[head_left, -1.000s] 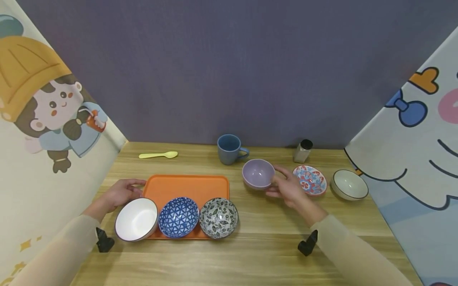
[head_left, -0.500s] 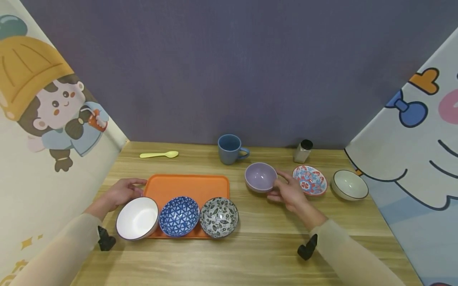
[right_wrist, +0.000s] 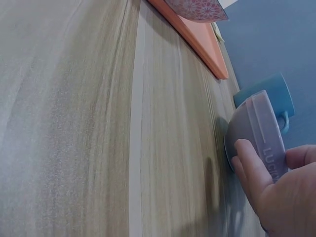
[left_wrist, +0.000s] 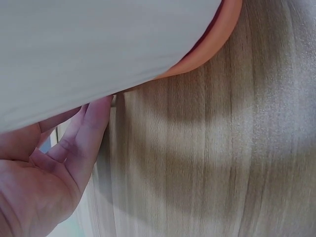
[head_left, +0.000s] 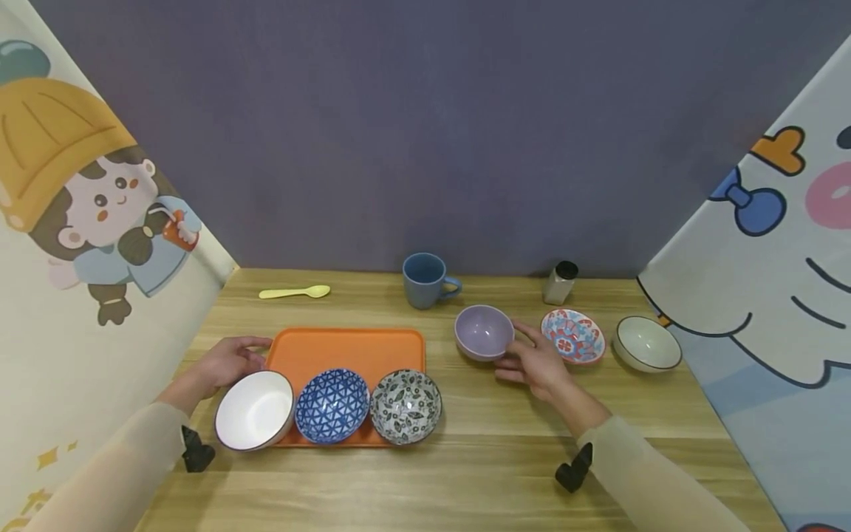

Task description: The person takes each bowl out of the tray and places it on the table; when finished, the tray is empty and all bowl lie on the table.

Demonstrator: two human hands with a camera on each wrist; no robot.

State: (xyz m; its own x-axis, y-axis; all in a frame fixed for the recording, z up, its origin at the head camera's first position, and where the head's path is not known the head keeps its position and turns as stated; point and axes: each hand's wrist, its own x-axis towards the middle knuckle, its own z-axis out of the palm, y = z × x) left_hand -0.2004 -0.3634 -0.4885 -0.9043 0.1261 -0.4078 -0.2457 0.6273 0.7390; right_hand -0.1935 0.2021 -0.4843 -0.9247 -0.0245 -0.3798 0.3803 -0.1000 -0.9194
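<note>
A small purple bowl (head_left: 484,332) stands right of the tray in the head view. My right hand (head_left: 537,363) grips it at its right side; in the right wrist view, the fingers (right_wrist: 253,163) lie along its lettered outer wall, with the thumb at the rim. My left hand (head_left: 229,362) reaches with mostly straight fingers to the left edge of the orange tray (head_left: 346,346). Beside it a white bowl (head_left: 255,410) overhangs the tray's corner and hides the fingertips in the left wrist view. A blue patterned bowl (head_left: 332,406) and a grey leaf-patterned bowl (head_left: 406,407) line the tray's front.
Behind the purple bowl stands a blue mug (head_left: 423,281). A yellow spoon (head_left: 295,292) lies at the back left. To the right are a shaker with a black lid (head_left: 561,283), a red-and-blue patterned dish (head_left: 573,337) and a cream bowl (head_left: 648,344). Walls border the table.
The purple bowl has shifted slightly to the right and toward the front, with my right hand on it. My left hand stays by the tray's edge.
</note>
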